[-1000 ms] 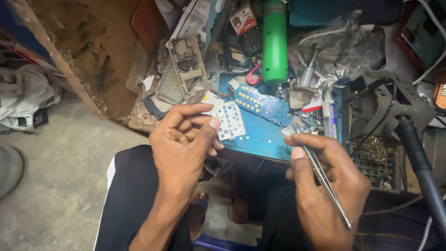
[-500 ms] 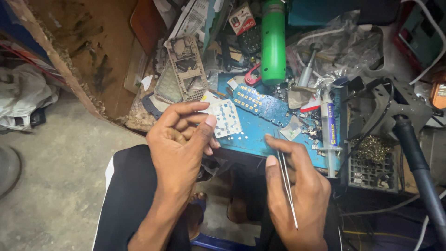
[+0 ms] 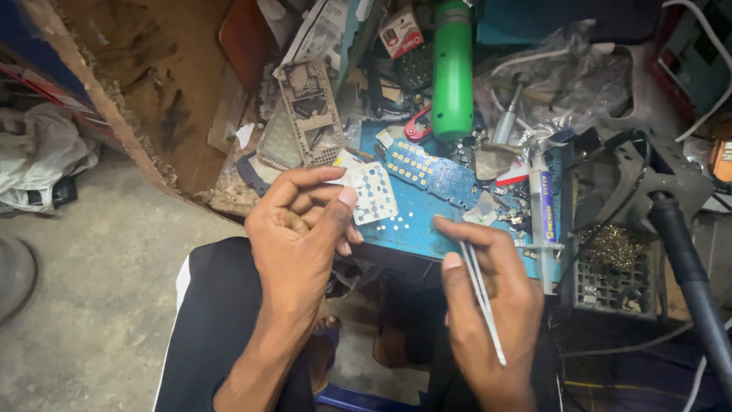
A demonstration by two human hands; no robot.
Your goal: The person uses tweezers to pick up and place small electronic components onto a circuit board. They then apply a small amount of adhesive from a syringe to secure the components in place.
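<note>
**Tweezers draw back from the keypad sheet**

The white keypad sheet sits pinched between thumb and fingers of the left hand, held over the near edge of the blue mat, much as a second ago. The right hand has slid leftward along the mat toward the sheet, its fingers closed round thin metal tweezers, tips now pointing up at the mat. A blue circuit board lies on the mat beyond; a green cylinder stands behind it.
</note>
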